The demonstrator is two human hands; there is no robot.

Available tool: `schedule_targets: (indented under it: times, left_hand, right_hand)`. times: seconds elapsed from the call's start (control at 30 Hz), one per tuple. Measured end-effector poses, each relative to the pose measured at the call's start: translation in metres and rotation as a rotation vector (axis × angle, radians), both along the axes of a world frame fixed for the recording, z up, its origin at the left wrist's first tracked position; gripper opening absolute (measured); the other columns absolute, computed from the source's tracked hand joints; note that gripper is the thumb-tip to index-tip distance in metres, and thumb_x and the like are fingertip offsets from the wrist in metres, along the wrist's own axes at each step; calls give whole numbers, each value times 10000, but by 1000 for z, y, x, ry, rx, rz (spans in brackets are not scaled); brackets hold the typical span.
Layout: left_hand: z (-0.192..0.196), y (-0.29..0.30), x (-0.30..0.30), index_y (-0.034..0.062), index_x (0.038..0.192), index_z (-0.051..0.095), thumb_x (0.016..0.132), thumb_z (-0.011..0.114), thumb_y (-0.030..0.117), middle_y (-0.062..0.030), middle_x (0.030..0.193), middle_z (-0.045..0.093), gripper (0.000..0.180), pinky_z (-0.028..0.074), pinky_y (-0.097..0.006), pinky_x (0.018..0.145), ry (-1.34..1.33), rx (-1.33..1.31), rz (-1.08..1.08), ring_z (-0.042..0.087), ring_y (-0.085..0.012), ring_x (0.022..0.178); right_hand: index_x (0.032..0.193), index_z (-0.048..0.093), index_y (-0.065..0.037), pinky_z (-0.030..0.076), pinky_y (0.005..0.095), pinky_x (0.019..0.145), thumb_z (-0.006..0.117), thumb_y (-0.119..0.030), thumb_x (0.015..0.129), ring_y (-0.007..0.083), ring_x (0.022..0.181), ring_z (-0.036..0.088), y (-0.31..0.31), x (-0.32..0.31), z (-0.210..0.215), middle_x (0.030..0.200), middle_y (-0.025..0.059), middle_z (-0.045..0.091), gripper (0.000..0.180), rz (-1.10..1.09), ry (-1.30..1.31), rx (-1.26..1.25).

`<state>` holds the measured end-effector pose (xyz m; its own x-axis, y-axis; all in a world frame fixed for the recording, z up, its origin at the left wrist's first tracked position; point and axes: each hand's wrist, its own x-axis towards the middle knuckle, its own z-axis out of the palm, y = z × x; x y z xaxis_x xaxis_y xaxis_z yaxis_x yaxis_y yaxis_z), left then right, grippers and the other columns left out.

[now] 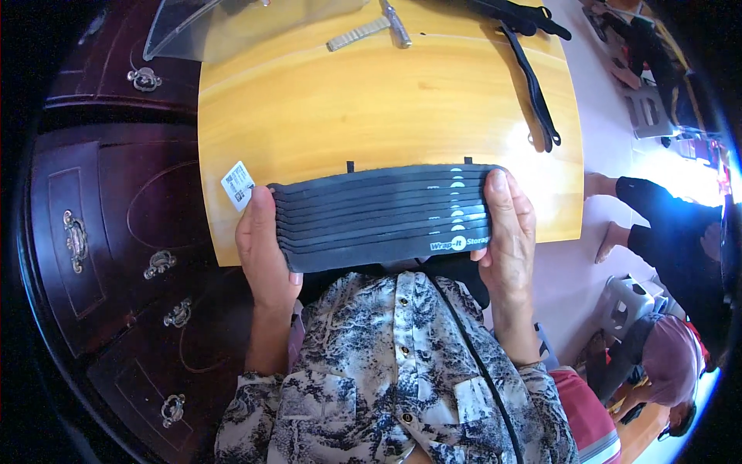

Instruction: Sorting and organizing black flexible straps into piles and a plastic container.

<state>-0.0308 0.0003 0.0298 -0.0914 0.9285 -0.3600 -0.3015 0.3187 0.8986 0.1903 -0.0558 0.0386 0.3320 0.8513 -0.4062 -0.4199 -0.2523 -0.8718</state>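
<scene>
clear plastic sheet (232,27) cut off at top | left hand (267,247) fingertips hidden behind straps (382,216)

Single head-worn fisheye, steeply downward, close over the wooden table (309,100).

The stack of straps (382,216) looks like matt dark grey woven cloth with fine ribs. The tabletop (371,108) is smooth yellow wood with a glossy varnish. The small tag (237,185) at the left looks like white paper. On the far side, the clear sheet (232,27) looks like glossy plastic. The dark cabinet (108,232) is polished wood with metal handles.
</scene>
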Motion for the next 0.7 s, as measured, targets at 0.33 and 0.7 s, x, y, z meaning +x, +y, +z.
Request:
schedule_targets:
  times: [0.33, 0.7]
  left_hand:
    - [13, 22, -20, 7, 1051, 578, 994, 284, 496, -48, 737, 624, 574, 391, -211, 340, 193, -46, -364, 508, -93, 397]
    - [13, 23, -40, -40, 1320, 398, 943, 149, 624, -210, 1107, 591, 803, 485, -400, 848, -264, -97, -594, 604, -283, 954]
  right_hand:
    - [1112, 558, 31, 375, 146, 317, 438, -347, 989, 67, 393, 530, 1, 23, 7, 673, 43, 623, 415, 206, -65, -76]
    - [1035, 676, -23, 485, 303, 750, 620, -230, 871, 235, 837, 627, -11, 49, -8, 1018, 180, 634, 270, 397, -227, 213]
